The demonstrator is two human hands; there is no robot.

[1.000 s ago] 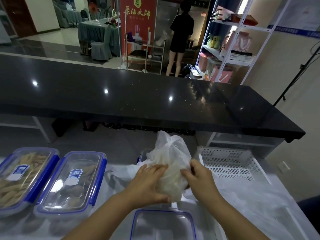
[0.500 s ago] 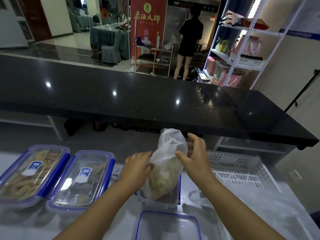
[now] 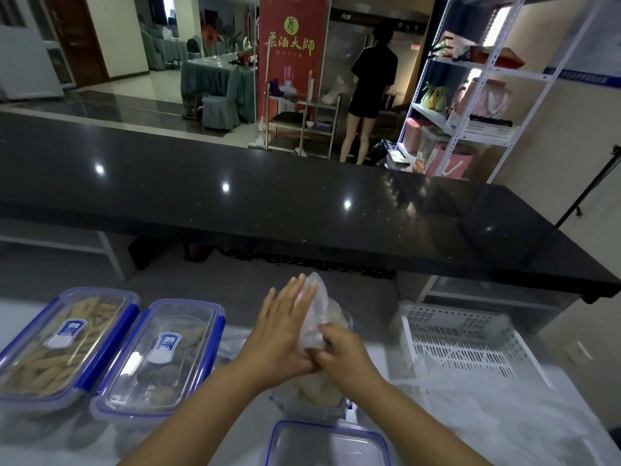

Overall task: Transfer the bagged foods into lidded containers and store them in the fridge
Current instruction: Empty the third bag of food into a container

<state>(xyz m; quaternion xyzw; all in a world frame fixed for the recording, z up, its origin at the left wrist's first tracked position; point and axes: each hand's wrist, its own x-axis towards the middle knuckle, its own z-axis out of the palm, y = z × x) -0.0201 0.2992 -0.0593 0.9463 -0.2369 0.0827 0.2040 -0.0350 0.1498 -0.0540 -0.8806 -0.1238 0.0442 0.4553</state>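
Both hands meet at a thin plastic bag (image 3: 314,317) of pale food: the left hand (image 3: 282,331) lies flat, fingers spread, against its side, while the right hand (image 3: 339,351) pinches its lower part. Beneath the bag sits an open container (image 3: 309,403), its loose lid (image 3: 327,445) nearer. Two lidded containers (image 3: 161,358) rest left; a white basket (image 3: 463,341) right.

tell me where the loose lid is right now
The loose lid lies flat at the bottom centre of the head view, just in front of the open container that the bag is going into.
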